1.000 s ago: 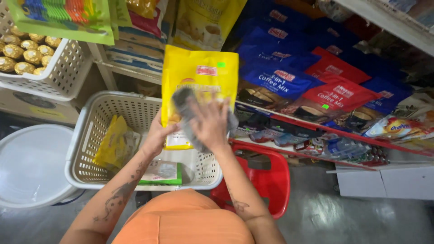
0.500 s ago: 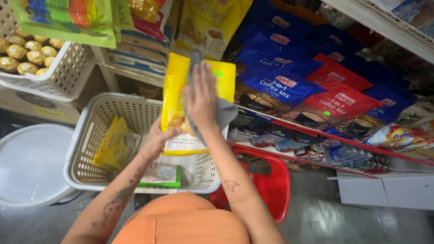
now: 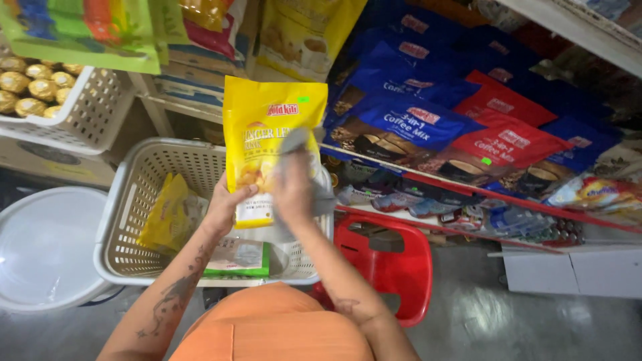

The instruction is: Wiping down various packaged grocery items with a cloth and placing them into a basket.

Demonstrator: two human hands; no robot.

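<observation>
My left hand [image 3: 227, 204] grips the lower left corner of a yellow drink-mix pouch [image 3: 264, 127] and holds it upright over a white plastic basket [image 3: 127, 220]. My right hand [image 3: 292, 187] presses a grey cloth [image 3: 301, 170] against the lower right front of the pouch. The cloth drapes over my fingers and hangs past the pouch's right edge.
The basket holds another yellow pouch [image 3: 167, 214] and a green-edged packet [image 3: 241, 257]. A red plastic chair [image 3: 394, 267] stands under the shelf of blue and red coffee pouches [image 3: 461, 127]. A white tub [image 3: 47, 247] sits at left; gold-wrapped chocolates [image 3: 33, 83] fill an upper basket.
My right hand with the cloth has come down from the pouch's top to its lower front. The pouch has shifted slightly left, its printed face now showing.
</observation>
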